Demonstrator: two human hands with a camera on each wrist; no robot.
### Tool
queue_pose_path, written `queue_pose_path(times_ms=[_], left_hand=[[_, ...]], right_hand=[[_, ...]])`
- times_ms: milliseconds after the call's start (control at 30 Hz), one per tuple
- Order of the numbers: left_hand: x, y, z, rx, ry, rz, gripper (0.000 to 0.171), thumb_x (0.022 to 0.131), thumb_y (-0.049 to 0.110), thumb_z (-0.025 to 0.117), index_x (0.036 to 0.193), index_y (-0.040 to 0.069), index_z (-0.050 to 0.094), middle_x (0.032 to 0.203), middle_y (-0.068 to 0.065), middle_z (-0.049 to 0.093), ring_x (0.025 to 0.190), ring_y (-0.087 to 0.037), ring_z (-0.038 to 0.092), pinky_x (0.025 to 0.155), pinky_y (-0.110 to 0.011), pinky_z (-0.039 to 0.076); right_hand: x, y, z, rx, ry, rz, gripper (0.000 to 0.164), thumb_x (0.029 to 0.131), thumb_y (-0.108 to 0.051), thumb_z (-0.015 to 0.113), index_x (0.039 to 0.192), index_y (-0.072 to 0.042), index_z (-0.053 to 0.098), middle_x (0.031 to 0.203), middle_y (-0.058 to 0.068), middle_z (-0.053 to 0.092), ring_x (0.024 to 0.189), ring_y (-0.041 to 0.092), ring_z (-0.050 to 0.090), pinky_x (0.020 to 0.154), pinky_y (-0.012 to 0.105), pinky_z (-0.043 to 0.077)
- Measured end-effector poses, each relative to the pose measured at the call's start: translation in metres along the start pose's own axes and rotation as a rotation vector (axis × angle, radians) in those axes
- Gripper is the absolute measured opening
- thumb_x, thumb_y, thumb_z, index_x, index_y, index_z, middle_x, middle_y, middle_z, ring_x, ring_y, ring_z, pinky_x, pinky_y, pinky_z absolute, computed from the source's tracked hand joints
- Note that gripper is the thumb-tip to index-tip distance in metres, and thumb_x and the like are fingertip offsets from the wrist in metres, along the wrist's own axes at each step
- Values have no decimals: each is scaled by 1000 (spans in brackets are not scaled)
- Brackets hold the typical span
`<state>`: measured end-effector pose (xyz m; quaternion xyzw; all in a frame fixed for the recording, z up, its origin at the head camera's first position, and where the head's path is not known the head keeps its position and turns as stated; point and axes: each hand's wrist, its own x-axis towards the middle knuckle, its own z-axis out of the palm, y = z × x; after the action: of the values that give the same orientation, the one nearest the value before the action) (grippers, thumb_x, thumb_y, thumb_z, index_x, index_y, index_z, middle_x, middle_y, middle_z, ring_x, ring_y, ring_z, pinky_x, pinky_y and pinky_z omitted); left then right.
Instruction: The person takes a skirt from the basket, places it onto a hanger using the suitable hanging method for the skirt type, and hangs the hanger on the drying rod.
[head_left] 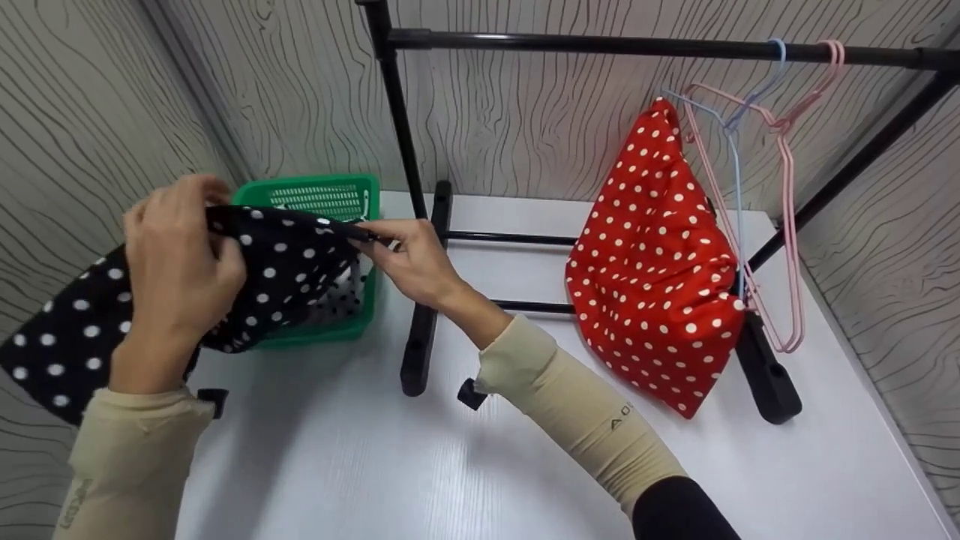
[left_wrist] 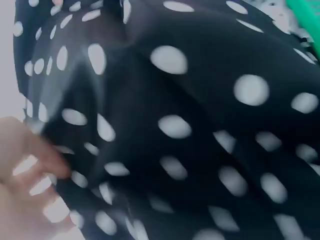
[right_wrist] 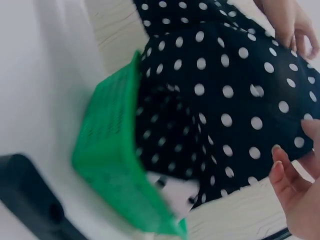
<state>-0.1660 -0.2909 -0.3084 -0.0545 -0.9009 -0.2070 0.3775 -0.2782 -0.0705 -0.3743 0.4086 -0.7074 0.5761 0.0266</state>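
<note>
A black cloth with white polka dots, possibly a garment, is stretched between my two hands. My left hand grips its upper edge with curled fingers, and part of the cloth hangs down to the left of the wrist. At the other end my right hand pinches the edge between thumb and fingers. Below and behind the cloth stands a green plastic basket, partly covered by it. Inside the basket a white cloth with black dots shows. The left wrist view is mostly filled by blurred black dotted fabric.
A black metal clothes rack stands to the right, its feet on a white surface. From its bar hang a blue hanger and pink hangers. A red white-dotted cloth hangs beside them. Patterned walls enclose the space.
</note>
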Motion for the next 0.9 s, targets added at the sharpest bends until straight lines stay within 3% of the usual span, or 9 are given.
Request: queue_pose_path(times_ms=[67, 133, 300, 467, 600, 667, 733, 800, 900], left_hand=[[-3, 16, -2, -17, -58, 20, 63, 77, -5, 62, 138, 6, 55, 125, -18, 65, 122, -43, 53, 119, -64, 19], [-4, 29, 2, -17, -85, 32, 72, 75, -1, 65, 145, 10, 53, 131, -16, 64, 128, -43, 50, 122, -63, 9], [5, 35, 19, -21, 25, -40, 29, 81, -9, 57, 103, 1, 73, 104, -17, 74, 110, -42, 58, 121, -59, 13], [14, 25, 22, -129, 162, -11, 22, 83, -13, 55, 72, 1, 69, 79, -16, 72, 90, -37, 57, 107, -53, 29], [27, 25, 25, -197, 237, 194, 28, 84, -14, 55, 64, 3, 65, 73, -13, 67, 89, -36, 55, 107, -50, 31], [34, 27, 31, -217, 212, 305, 29, 83, -16, 57, 64, 5, 65, 78, -12, 65, 93, -36, 56, 110, -52, 31], [38, 28, 40, -220, 156, 353, 27, 81, -16, 59, 67, 7, 65, 86, -11, 64, 101, -36, 56, 109, -56, 33], [37, 29, 50, -183, 75, 315, 24, 81, -14, 61, 72, 8, 66, 98, -13, 65, 110, -37, 54, 104, -59, 37], [29, 28, 64, -81, -131, 144, 23, 85, -11, 57, 93, 7, 69, 121, -15, 63, 121, -42, 50, 96, -63, 42]], right_hand=[[2, -11, 2, 23, 34, -28, 21, 100, -11, 66, 117, -6, 77, 101, 7, 78, 77, 9, 66, 65, 24, 53], [4, -23, 4, 44, 67, -59, 21, 100, -7, 65, 117, -4, 77, 97, 8, 77, 71, 9, 63, 62, 24, 52], [7, -36, 7, 43, 38, -66, 19, 100, -7, 64, 115, -3, 76, 101, 5, 75, 69, 8, 60, 62, 25, 52], [7, -11, 4, -51, -245, 50, 23, 101, -22, 66, 119, -9, 71, 109, -1, 70, 86, 8, 63, 76, 23, 53], [-3, 17, 4, -58, -484, 180, 27, 102, -30, 64, 119, -10, 71, 105, -2, 70, 86, 7, 59, 77, 23, 50], [-10, 25, 8, -46, -535, 213, 28, 103, -32, 62, 117, -9, 72, 102, -1, 70, 83, 9, 56, 75, 24, 49], [-18, 30, 13, -51, -540, 215, 28, 103, -31, 62, 116, -8, 71, 103, 0, 70, 85, 8, 57, 77, 23, 50], [-25, 31, 19, -91, -520, 189, 27, 103, -31, 63, 117, -8, 70, 108, -1, 71, 91, 5, 59, 82, 21, 50], [-34, 31, 25, -135, -484, 139, 25, 100, -25, 68, 119, -9, 69, 114, 0, 73, 100, 4, 64, 89, 19, 51]])
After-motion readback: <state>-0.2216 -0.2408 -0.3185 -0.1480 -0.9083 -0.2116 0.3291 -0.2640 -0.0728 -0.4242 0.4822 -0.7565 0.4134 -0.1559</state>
